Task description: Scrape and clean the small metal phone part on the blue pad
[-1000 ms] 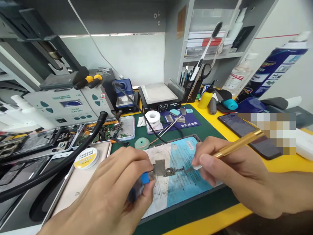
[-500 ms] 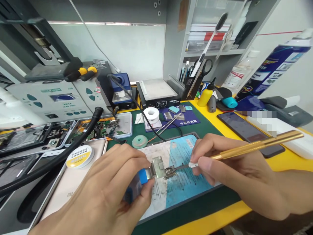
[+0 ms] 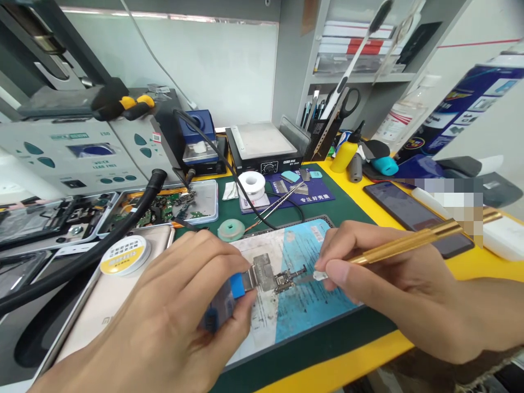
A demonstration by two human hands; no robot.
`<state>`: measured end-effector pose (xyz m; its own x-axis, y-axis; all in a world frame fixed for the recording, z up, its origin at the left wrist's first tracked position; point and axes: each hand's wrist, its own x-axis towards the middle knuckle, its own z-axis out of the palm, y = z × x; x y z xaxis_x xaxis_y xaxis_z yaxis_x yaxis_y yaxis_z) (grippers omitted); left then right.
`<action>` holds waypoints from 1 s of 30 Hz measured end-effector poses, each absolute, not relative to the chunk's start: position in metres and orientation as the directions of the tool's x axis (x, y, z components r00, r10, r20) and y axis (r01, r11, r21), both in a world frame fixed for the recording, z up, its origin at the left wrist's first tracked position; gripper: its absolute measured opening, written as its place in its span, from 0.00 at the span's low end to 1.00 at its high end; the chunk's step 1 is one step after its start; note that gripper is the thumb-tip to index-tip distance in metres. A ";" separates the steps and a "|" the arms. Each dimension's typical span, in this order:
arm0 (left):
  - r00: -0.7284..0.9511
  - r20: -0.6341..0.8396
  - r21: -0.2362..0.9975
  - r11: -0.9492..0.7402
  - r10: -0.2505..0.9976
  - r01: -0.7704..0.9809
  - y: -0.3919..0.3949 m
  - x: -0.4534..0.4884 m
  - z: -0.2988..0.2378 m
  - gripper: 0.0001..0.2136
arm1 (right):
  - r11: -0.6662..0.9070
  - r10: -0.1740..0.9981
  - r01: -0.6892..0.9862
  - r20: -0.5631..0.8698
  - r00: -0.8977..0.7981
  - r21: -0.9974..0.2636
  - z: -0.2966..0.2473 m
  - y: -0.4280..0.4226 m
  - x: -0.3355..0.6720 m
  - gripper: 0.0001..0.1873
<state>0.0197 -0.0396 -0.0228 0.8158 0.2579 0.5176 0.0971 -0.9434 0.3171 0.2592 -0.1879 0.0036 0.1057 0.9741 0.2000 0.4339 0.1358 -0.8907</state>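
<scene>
Our right hand closes round the gold knife, its blade beside the board on the pad – contact we cannot tell. Our left hand pinches the blue-tabbed clip. We judge this careful scraping or prying; next calls for steady, shallow pressure.

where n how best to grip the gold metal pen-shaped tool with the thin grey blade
Probably best pinched by the right hand at its white front part, coming from the right: the slim gold handle slants up that way, while the thin grey blade points left toward the small circuit board.
</scene>
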 end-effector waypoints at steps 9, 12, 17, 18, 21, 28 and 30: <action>0.811 0.520 0.323 -0.940 0.269 0.105 -0.040 0.019 -0.025 0.07 | 0.165 0.972 0.481 0.225 0.071 -0.861 -0.002 -0.190 0.261 0.13; 0.808 0.518 0.329 -0.937 0.281 0.115 -0.039 0.020 -0.025 0.08 | 0.155 0.972 0.504 0.223 0.077 -0.850 -0.002 -0.190 0.260 0.13; 0.807 0.528 0.317 -0.943 0.266 0.103 -0.040 0.021 -0.024 0.07 | 0.136 0.975 0.551 0.210 0.073 -0.824 0.004 -0.188 0.258 0.12; 0.807 0.528 0.316 -0.943 0.266 0.105 -0.040 0.021 -0.023 0.06 | 0.135 0.975 0.558 0.210 0.073 -0.819 0.005 -0.187 0.257 0.12; 0.806 0.533 0.307 -0.946 0.258 0.100 -0.040 0.021 -0.022 0.05 | 0.135 0.975 0.570 0.210 0.067 -0.810 0.007 -0.186 0.256 0.12; 0.810 0.521 0.312 -0.943 0.269 0.112 -0.039 0.021 -0.022 0.06 | 0.163 0.973 0.574 0.227 0.041 -0.803 0.006 -0.186 0.257 0.10; 0.810 0.521 0.313 -0.943 0.268 0.111 -0.039 0.022 -0.022 0.06 | 0.163 0.973 0.579 0.229 0.041 -0.799 0.006 -0.187 0.257 0.10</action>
<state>0.0218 -0.0392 -0.0220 0.8102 0.2682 0.5212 0.1107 -0.9432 0.3132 0.2573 -0.1868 0.0061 0.0407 0.9727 0.2286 0.5791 0.1635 -0.7987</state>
